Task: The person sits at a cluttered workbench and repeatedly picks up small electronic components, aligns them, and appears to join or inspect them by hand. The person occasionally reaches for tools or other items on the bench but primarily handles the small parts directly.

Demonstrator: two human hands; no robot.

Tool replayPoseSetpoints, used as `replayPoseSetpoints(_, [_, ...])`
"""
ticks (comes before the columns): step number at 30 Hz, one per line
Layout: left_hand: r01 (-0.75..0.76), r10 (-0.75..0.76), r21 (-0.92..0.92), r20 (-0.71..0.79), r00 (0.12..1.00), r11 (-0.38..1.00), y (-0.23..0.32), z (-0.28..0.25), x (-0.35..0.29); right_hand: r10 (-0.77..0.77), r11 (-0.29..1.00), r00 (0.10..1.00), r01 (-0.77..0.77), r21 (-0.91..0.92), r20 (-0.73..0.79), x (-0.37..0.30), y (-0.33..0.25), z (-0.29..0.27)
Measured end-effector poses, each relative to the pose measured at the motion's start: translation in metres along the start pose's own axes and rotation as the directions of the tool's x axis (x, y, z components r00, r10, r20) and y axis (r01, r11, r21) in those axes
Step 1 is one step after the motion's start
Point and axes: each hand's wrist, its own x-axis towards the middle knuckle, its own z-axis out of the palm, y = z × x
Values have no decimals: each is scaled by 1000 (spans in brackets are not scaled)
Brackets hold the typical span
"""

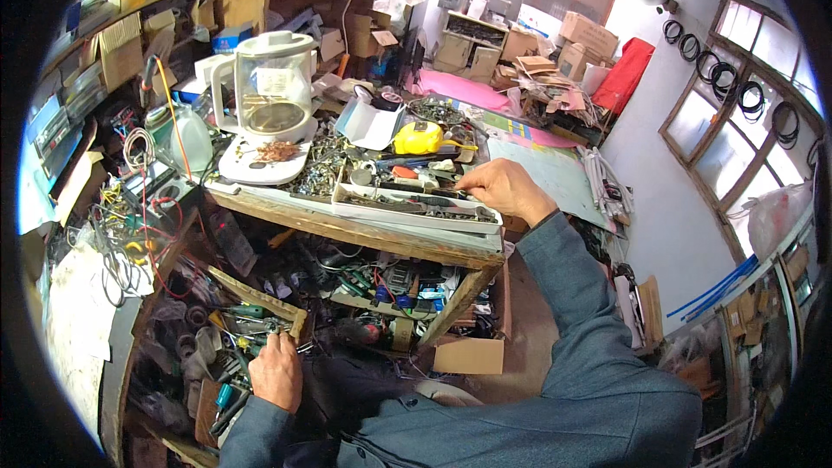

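Observation:
My right hand (510, 189) reaches over the bench to the right end of a long white tray (416, 217) full of dark tools. Its thumb and fingers are pinched together; whatever is between them is too small to name. Down at the left, my left hand (277, 373) is closed beside the wooden edge (251, 289) of an open drawer of hand tools. Its fingertips are hidden, so I cannot make out what it grips. Just behind the tray sits a yellow tape measure (418, 137), near a mass of loose small metal parts (334, 160).
A clear plastic jug (273, 87) stands on a white base (260, 165) at the bench's back left. Tangled wires (143, 156) and a pale bottle (186, 134) crowd the left side. Below the bench, a shelf holds tools beside a cardboard flap (469, 355).

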Motion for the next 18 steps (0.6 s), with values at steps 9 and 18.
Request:
replayPoseSetpoints(9, [-13, 13, -14, -19, 1000, 1000, 2, -4, 0, -91, 924, 986, 136, -358, 139, 16, -11, 1])
replayPoseSetpoints(18, [-23, 22, -40, -26, 999, 999, 4, -8, 0, -127, 971, 990, 136, -197, 58, 10, -7, 0])
